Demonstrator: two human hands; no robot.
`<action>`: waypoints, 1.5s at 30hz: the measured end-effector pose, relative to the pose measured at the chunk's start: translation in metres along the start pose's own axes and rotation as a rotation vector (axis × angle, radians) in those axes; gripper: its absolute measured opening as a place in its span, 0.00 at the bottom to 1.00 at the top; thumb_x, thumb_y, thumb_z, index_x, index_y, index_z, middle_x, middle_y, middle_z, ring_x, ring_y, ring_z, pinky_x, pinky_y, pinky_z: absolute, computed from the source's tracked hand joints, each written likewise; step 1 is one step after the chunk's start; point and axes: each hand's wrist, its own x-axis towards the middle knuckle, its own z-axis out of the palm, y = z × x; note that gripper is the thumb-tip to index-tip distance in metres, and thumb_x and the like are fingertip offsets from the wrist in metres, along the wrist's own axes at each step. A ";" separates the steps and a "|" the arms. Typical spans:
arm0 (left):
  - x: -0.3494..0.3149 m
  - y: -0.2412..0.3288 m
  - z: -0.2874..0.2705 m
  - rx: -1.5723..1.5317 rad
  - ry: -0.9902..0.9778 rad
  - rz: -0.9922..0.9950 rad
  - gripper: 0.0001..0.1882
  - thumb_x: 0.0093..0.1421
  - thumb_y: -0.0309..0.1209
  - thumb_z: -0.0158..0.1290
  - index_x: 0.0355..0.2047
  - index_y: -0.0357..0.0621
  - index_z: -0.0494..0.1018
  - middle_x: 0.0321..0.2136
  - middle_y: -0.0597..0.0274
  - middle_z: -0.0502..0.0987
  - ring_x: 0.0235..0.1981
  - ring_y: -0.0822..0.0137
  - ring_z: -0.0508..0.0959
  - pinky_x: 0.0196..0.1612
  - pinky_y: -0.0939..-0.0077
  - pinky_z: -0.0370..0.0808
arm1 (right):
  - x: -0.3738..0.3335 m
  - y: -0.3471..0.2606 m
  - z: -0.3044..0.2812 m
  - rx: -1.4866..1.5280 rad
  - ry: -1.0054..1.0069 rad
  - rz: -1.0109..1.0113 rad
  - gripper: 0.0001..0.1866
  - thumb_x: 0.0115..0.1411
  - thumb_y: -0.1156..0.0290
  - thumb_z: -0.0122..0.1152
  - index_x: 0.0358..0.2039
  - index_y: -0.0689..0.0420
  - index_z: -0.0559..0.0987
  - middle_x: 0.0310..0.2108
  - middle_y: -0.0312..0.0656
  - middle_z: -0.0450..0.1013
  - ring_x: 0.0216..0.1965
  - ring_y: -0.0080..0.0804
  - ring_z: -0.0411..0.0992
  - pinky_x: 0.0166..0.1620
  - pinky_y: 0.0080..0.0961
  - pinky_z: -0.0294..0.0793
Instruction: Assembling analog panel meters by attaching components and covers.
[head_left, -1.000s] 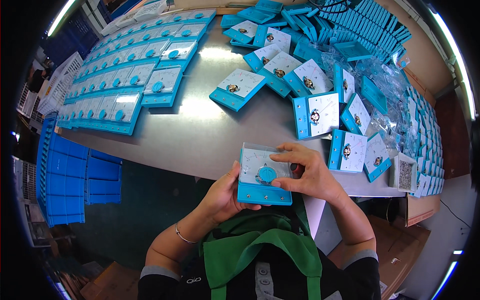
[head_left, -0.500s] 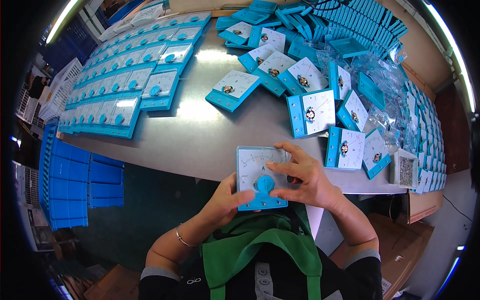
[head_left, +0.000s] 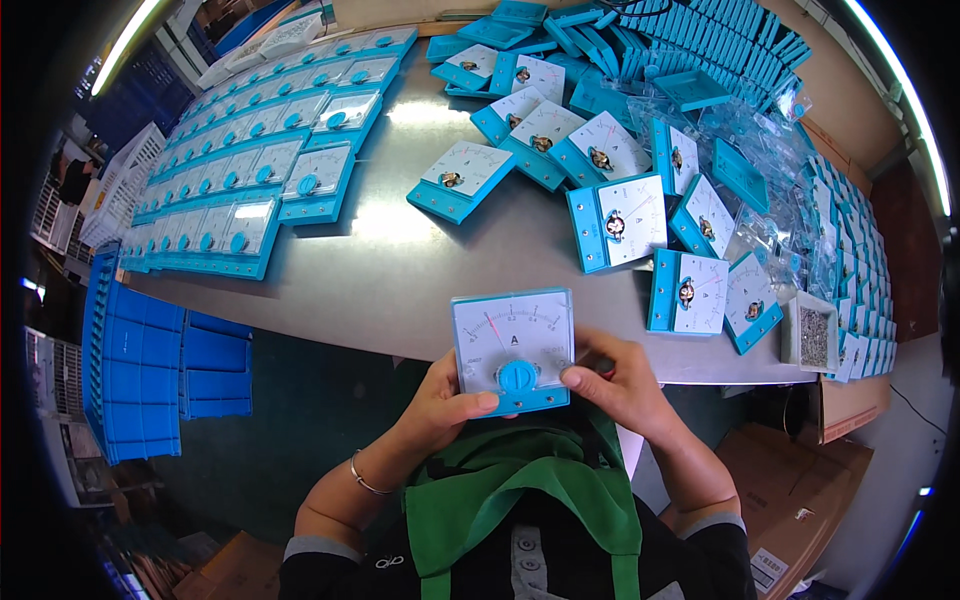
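An ammeter with a white dial, clear cover, blue base and round blue knob is held upright at the table's near edge. My left hand grips its lower left corner, thumb over the front and fingers behind. At the right edge, my right hand closes on the same meter with its thumb at the rim. A small dark and red object shows beside the right fingers; its kind is hidden. The needle leans left on the scale.
Uncovered meters lie scattered on the metal table. Finished-looking covered meters stand in rows at the left. Clear covers and blue bases pile at the right, near a white box of small parts. Blue bins stand lower left.
My right fingers have come off the meter's front and now hold its right edge. The meter has shifted slightly left and its dial is uncovered by fingers. The left thumb has moved lower.
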 end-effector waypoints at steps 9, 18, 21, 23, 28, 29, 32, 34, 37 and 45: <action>-0.001 0.002 -0.004 -0.097 -0.042 -0.101 0.37 0.48 0.29 0.58 0.56 0.37 0.55 0.47 0.55 0.68 0.47 0.63 0.72 0.46 0.67 0.74 | 0.003 0.017 0.010 0.238 -0.140 0.122 0.20 0.56 0.63 0.62 0.39 0.69 0.74 0.32 0.39 0.73 0.33 0.19 0.67 0.37 0.18 0.69; 0.000 0.003 -0.010 -0.132 -0.081 -0.137 0.37 0.47 0.28 0.58 0.56 0.37 0.55 0.48 0.55 0.68 0.47 0.64 0.71 0.46 0.67 0.74 | 0.008 0.017 0.012 0.297 -0.143 0.201 0.18 0.54 0.66 0.64 0.39 0.68 0.75 0.32 0.38 0.73 0.34 0.19 0.68 0.38 0.19 0.69; 0.000 0.002 -0.011 -0.152 -0.074 -0.132 0.37 0.48 0.28 0.58 0.57 0.37 0.54 0.48 0.55 0.68 0.46 0.64 0.72 0.46 0.68 0.74 | 0.009 0.012 0.012 0.271 -0.141 0.215 0.18 0.54 0.66 0.64 0.39 0.68 0.75 0.31 0.37 0.73 0.34 0.18 0.68 0.38 0.18 0.69; 0.000 -0.001 -0.013 -0.128 -0.076 -0.146 0.37 0.48 0.28 0.58 0.56 0.37 0.54 0.48 0.54 0.68 0.45 0.64 0.72 0.44 0.68 0.75 | 0.007 0.010 0.010 0.267 -0.153 0.258 0.18 0.54 0.66 0.64 0.39 0.68 0.75 0.31 0.37 0.73 0.34 0.18 0.67 0.38 0.18 0.69; -0.003 -0.002 -0.010 -0.133 -0.052 -0.135 0.36 0.48 0.29 0.59 0.55 0.36 0.55 0.46 0.54 0.69 0.44 0.64 0.73 0.42 0.69 0.76 | 0.007 0.001 0.013 0.299 -0.141 0.273 0.17 0.54 0.66 0.64 0.37 0.67 0.75 0.29 0.37 0.73 0.31 0.17 0.67 0.35 0.16 0.68; -0.004 -0.003 -0.010 -0.131 -0.051 -0.122 0.35 0.48 0.29 0.59 0.55 0.36 0.56 0.46 0.54 0.69 0.43 0.64 0.74 0.41 0.69 0.76 | 0.005 0.007 0.012 0.280 -0.144 0.307 0.16 0.55 0.66 0.63 0.36 0.67 0.75 0.28 0.38 0.73 0.30 0.16 0.67 0.33 0.15 0.68; -0.007 0.006 -0.002 -0.165 0.011 -0.143 0.32 0.49 0.30 0.57 0.53 0.35 0.58 0.44 0.53 0.70 0.40 0.64 0.75 0.38 0.70 0.78 | 0.000 0.027 0.009 0.475 -0.161 0.341 0.15 0.55 0.67 0.63 0.35 0.67 0.75 0.27 0.39 0.73 0.29 0.16 0.68 0.31 0.14 0.67; -0.008 0.010 0.002 -0.174 0.007 -0.130 0.31 0.50 0.30 0.56 0.53 0.34 0.59 0.43 0.53 0.71 0.39 0.63 0.76 0.37 0.69 0.78 | 0.000 0.034 0.007 0.689 -0.177 0.334 0.15 0.55 0.68 0.62 0.35 0.68 0.75 0.27 0.39 0.74 0.28 0.16 0.68 0.30 0.13 0.67; -0.006 0.015 0.009 -0.184 -0.003 -0.115 0.28 0.51 0.30 0.53 0.51 0.33 0.60 0.41 0.52 0.72 0.37 0.63 0.76 0.36 0.68 0.78 | -0.001 0.036 0.013 0.851 -0.110 0.335 0.11 0.54 0.72 0.61 0.36 0.66 0.76 0.29 0.39 0.75 0.31 0.17 0.70 0.32 0.14 0.69; -0.003 0.009 0.016 -0.216 -0.047 -0.140 0.26 0.51 0.29 0.52 0.49 0.32 0.61 0.41 0.52 0.72 0.37 0.62 0.77 0.36 0.66 0.79 | -0.004 0.043 0.040 0.606 -0.023 0.140 0.09 0.52 0.79 0.61 0.36 0.63 0.78 0.33 0.35 0.76 0.34 0.18 0.72 0.39 0.19 0.72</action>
